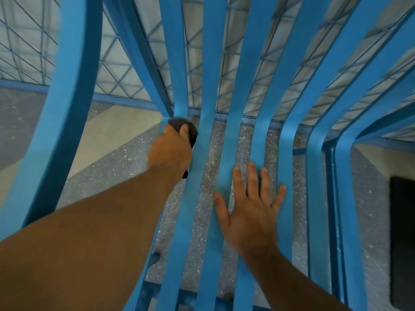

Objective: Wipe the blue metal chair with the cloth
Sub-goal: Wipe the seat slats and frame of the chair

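Wiping in progress — left hand point(170, 151) grasps the dark cloth point(190, 133) against a chair point(211, 63) slat at the seat bend; right hand point(251, 212) flat, released, steadying slats. Next — neighbouring slats, judged unwiped.

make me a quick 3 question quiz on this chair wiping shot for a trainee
1. True or false: the cloth lies draped over a slat with no hand on it.
2. The right hand is: A) curled round one slat, B) flat on the slats of the chair with fingers spread, C) lifted clear of the chair.
3. Which hand grips the cloth?
Key: 1 false; 2 B; 3 left hand.
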Demonstrator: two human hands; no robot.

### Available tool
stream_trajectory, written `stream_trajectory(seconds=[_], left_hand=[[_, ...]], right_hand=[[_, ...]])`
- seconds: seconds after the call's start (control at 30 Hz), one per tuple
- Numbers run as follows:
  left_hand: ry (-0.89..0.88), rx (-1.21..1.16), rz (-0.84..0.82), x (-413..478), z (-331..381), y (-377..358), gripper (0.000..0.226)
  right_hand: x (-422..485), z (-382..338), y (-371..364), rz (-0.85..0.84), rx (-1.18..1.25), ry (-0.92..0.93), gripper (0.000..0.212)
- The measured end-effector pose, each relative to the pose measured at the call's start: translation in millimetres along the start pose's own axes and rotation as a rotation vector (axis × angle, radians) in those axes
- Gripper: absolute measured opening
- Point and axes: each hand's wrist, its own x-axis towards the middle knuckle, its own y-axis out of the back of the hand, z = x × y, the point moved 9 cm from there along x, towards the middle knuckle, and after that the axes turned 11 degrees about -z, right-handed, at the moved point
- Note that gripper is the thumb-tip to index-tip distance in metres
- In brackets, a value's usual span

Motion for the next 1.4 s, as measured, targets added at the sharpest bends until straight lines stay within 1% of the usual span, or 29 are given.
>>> stream_trajectory(seconds=[0.1, 0.2, 0.37, 0.53, 0.6, 0.7, 0.83, 0.97, 1.2, 1.33, 1.4], left_hand=[[0.042, 0.002, 0.040, -20.0, -19.9, -1.0, 0.044], [0.044, 0.011, 0.061, -18.3, -18.4, 1.3, 0.038], [-0.005, 0.002, 0.032, 18.4, 8.6, 4.7, 0.048], [-0.129, -0.059, 0.062, 29.2, 27.7, 12.0, 0.045], [-0.145, -0.075, 0.067, 31.7, 31.5, 13.0, 0.045], [-0.135, -0.064, 0.067, 31.7, 32.3, 11.2, 0.047], [-0.068, -0.041, 0.024, 26.2, 21.0, 5.4, 0.054], [-0.030, -0.001, 0.015, 0.0, -1.3, 1.6, 0.053], [0.045, 0.013, 0.049, -81.5, -59.9, -3.8, 0.044], [0.020, 0.002, 0.088, -119.8, -81.8, -4.3, 0.042], [0.015, 0.026, 0.081, -138.9, -94.1, -6.9, 0.047]], right_hand=[[0.5, -0.1, -0.2, 0.002, -0.007, -0.004, 0.072], [0.6, 0.6, -1.0, -0.003, -0.017, -0.009, 0.073], [1.2, 1.7, -0.4, 0.027, -0.015, -0.007, 0.072], [1.5, 1.4, -1.6, 0.032, -0.030, -0.014, 0.071], [2.2, 1.2, -2.0, 0.026, -0.033, -0.017, 0.071], [2.5, 1.0, -1.9, 0.008, -0.039, -0.013, 0.072], [2.5, 1.4, -0.5, -0.006, -0.012, -0.009, 0.073], [2.2, 0.5, -1.5, -0.018, -0.009, -0.001, 0.073], [1.7, 0.0, -1.3, -0.041, -0.020, 0.000, 0.075], [2.4, 0.6, -0.4, -0.068, -0.036, 0.003, 0.076], [2.1, 0.2, -0.5, -0.070, -0.045, 0.002, 0.076]])
